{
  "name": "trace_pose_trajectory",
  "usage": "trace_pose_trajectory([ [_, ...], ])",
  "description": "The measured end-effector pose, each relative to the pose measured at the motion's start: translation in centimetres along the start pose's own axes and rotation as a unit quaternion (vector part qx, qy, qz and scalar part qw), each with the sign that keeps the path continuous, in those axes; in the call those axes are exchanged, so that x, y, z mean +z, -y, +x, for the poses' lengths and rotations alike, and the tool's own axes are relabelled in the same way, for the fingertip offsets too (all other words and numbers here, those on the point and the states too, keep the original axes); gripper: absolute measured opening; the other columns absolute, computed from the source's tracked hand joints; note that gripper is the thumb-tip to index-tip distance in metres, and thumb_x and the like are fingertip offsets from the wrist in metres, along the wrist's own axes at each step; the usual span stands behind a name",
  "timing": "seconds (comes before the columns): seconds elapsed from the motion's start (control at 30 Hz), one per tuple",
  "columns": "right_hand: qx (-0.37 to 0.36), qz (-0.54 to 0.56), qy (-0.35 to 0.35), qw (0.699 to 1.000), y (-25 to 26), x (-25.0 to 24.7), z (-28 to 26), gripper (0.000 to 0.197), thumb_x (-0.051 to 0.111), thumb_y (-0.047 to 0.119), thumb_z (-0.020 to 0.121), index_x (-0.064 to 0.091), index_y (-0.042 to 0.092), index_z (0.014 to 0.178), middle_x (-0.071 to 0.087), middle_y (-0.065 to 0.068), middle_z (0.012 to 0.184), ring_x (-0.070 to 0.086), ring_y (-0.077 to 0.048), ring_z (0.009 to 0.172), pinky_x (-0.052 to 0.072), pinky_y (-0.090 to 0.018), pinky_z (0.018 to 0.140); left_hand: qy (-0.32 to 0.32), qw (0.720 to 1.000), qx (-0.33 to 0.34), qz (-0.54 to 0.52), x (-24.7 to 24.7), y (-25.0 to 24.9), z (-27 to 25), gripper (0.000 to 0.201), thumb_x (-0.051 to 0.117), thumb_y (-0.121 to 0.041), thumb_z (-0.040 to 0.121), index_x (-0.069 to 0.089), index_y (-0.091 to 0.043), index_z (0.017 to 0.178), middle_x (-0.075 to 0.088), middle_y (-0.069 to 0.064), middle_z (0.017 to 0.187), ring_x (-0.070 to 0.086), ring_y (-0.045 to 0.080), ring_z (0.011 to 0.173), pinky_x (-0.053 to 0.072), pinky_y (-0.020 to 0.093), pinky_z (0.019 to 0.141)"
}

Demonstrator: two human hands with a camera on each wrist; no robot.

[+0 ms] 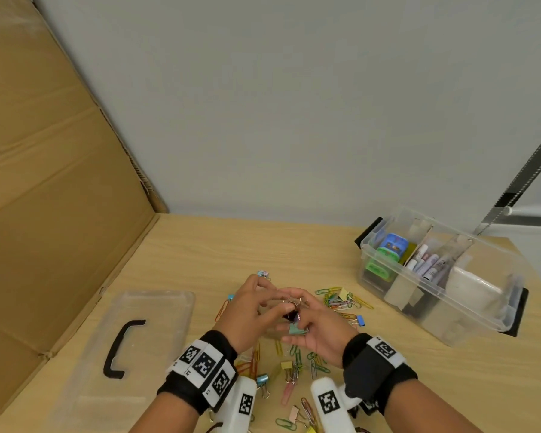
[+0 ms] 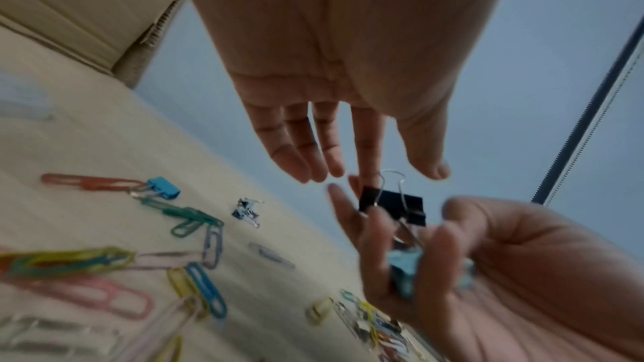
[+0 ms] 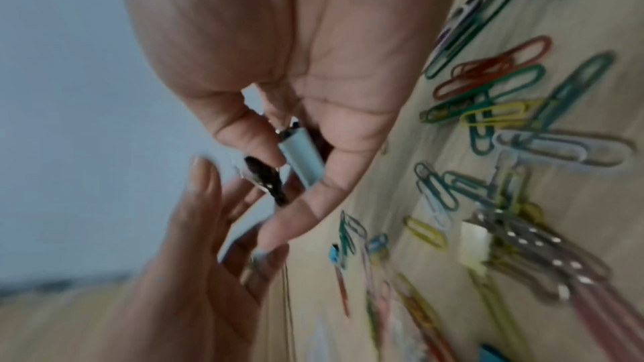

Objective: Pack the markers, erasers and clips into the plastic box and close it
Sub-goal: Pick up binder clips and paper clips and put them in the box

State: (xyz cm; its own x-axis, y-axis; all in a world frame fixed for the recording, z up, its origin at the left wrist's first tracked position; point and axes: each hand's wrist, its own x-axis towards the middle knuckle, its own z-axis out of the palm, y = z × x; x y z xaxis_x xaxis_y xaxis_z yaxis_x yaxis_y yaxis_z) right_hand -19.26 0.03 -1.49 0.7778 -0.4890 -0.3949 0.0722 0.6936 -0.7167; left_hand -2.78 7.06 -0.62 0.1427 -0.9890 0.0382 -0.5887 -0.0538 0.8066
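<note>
The right hand cups its curled fingers round a black binder clip and a pale blue-green binder clip, just above the table. The left hand meets it with fingers straight and spread, fingertips at the black clip's wire handles, gripping nothing that shows. The plastic box stands open, well off to the right and farther back, its long axis running diagonally; the right hand is nearer. Loose paper clips lie scattered around both hands. The lid lies flat to the left.
</note>
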Motion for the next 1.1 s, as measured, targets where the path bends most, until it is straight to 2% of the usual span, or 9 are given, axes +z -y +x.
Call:
trace_pose_trajectory([
  [0.1, -0.012, 0.064, -0.002, 0.998, 0.8, -0.9, -0.5, 0.044, 0.043, -0.007, 0.075, 0.062, 0.004, 0.113, 0.057, -0.019, 0.112, 0.061, -0.027, 0.080, 0.056, -0.034, 0.061, -0.015, 0.997, -0.013, 0.071, -1.2, 1.8, 1.5, 0.021, 0.055, -0.041, 0.090, 0.067, -0.033, 0.105, 0.048, -0.014, 0.111, 0.050, 0.008, 0.107, 0.044, 0.027, 0.094],
  [0.2, -0.040, 0.056, -0.037, 0.997, 1.6, -2.1, -1.4, 0.018, 0.061, 0.013, 0.079, 0.060, 0.008, 0.095, 0.059, -0.009, 0.094, 0.056, -0.018, 0.071, 0.047, -0.026, 0.048, -0.011, 0.972, -0.119, 0.201, -2.6, 4.6, 3.1, 0.029, 0.055, -0.022, 0.092, 0.057, -0.028, 0.121, 0.047, -0.002, 0.123, 0.043, 0.020, 0.119, 0.038, 0.032, 0.102],
  [0.33, -0.046, -0.186, -0.163, 0.968, 3.5, -4.6, -3.3, 0.023, 0.067, 0.030, 0.085, 0.051, 0.016, 0.077, 0.049, -0.002, 0.066, 0.042, -0.012, 0.053, 0.032, -0.022, 0.042, 0.058, 0.940, -0.186, 0.281, -3.2, 7.5, 4.1, 0.036, 0.058, -0.025, 0.091, 0.054, -0.026, 0.126, 0.046, 0.004, 0.126, 0.049, 0.025, 0.116, 0.042, 0.034, 0.103],
  [0.4, -0.032, -0.387, -0.227, 0.893, 4.3, -6.6, -4.1, 0.023, 0.065, 0.029, 0.086, 0.050, 0.017, 0.074, 0.049, 0.002, 0.064, 0.043, -0.010, 0.052, 0.036, -0.021, 0.045, 0.057, 0.941, -0.185, 0.277, -3.1, 8.0, 4.3, 0.028, 0.061, -0.023, 0.088, 0.059, -0.025, 0.116, 0.049, 0.003, 0.117, 0.054, 0.023, 0.110, 0.045, 0.033, 0.099],
  [0.5, 0.012, -0.627, -0.284, 0.725, 4.6, -9.6, -4.5, 0.010, 0.063, 0.031, 0.086, 0.055, 0.027, 0.088, 0.056, 0.007, 0.080, 0.055, -0.012, 0.073, 0.044, -0.024, 0.062, 0.047, 0.944, -0.177, 0.276, -3.0, 8.1, 4.4, 0.011, 0.063, -0.018, 0.085, 0.058, -0.025, 0.091, 0.051, 0.001, 0.100, 0.058, 0.021, 0.097, 0.048, 0.029, 0.086],
  [0.57, 0.054, -0.674, -0.279, 0.682, 4.2, -10.8, -4.3, 0.014, 0.059, 0.030, 0.086, 0.051, 0.032, 0.098, 0.058, 0.004, 0.088, 0.059, -0.017, 0.084, 0.048, -0.029, 0.073, 0.046, 0.944, -0.181, 0.272, -2.9, 8.0, 4.5, 0.011, 0.064, -0.016, 0.083, 0.056, -0.024, 0.083, 0.053, 0.000, 0.093, 0.056, 0.018, 0.087, 0.045, 0.026, 0.077],
  [0.7, 0.051, -0.668, -0.245, 0.701, 3.7, -10.8, -3.7, 0.020, 0.058, 0.028, 0.088, 0.045, 0.032, 0.104, 0.058, 0.003, 0.084, 0.056, -0.016, 0.078, 0.047, -0.029, 0.073, 0.040, 0.942, -0.189, 0.274, -3.0, 7.7, 4.2, 0.010, 0.063, -0.019, 0.085, 0.056, -0.024, 0.080, 0.057, -0.001, 0.090, 0.054, 0.015, 0.081, 0.040, 0.023, 0.070],
  [0.9, 0.038, -0.702, -0.265, 0.660, 3.2, -10.7, -2.7, 0.013, 0.060, 0.030, 0.087, 0.050, 0.021, 0.090, 0.059, -0.001, 0.094, 0.055, -0.018, 0.086, 0.041, -0.026, 0.067, 0.020, 0.952, -0.186, 0.241, -3.2, 7.5, 3.1, 0.016, 0.065, -0.014, 0.084, 0.054, -0.024, 0.076, 0.056, -0.002, 0.086, 0.052, 0.012, 0.076, 0.036, 0.019, 0.061],
  [1.1, 0.005, -0.685, -0.268, 0.678, 2.7, -10.1, -4.5, 0.014, 0.058, 0.030, 0.090, 0.052, 0.018, 0.088, 0.061, -0.005, 0.096, 0.057, -0.018, 0.084, 0.051, -0.032, 0.078, -0.020, 0.968, -0.187, 0.165, -3.1, 6.9, 2.2, 0.012, 0.065, -0.006, 0.082, 0.064, -0.018, 0.083, 0.062, 0.000, 0.088, 0.056, 0.014, 0.081, 0.042, 0.023, 0.071],
])
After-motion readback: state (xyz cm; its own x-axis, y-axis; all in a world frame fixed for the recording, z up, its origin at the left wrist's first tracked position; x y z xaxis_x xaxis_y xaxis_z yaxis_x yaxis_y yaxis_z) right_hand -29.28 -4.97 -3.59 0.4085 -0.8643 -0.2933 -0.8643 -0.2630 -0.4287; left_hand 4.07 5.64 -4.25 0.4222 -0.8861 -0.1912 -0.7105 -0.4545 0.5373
